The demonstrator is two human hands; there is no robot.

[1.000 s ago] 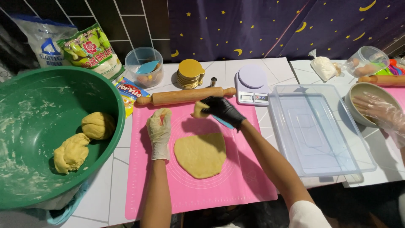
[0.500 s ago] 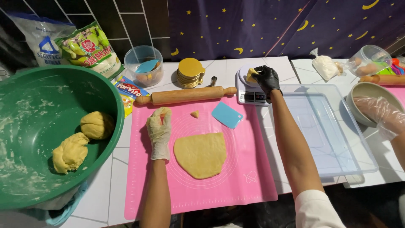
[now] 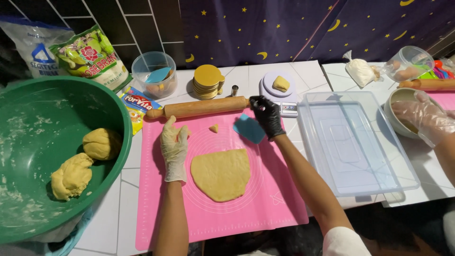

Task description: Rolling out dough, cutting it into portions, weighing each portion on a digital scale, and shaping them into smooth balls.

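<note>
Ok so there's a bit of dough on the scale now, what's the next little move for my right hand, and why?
Probably pick up the blue scraper. The right hand hovers just above it, while the flattened dough lies uncut on the pink mat and the dough piece sits on the scale.

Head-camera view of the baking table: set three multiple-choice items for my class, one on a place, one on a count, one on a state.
1. Where does the small dough piece lie?
A. on the scale
B. in the clear box
C. on the rolling pin

2. How many dough lumps are in the green bowl?
A. none
B. two
C. five

3. What state is the dough on the pink mat in?
A. a round ball
B. cut into strips
C. rolled flat

Answers:
1 A, it sits on the white scale.
2 B, two lumps rest in the bowl.
3 C, the flat dough sheet lies between the left hand and the right hand.
</note>
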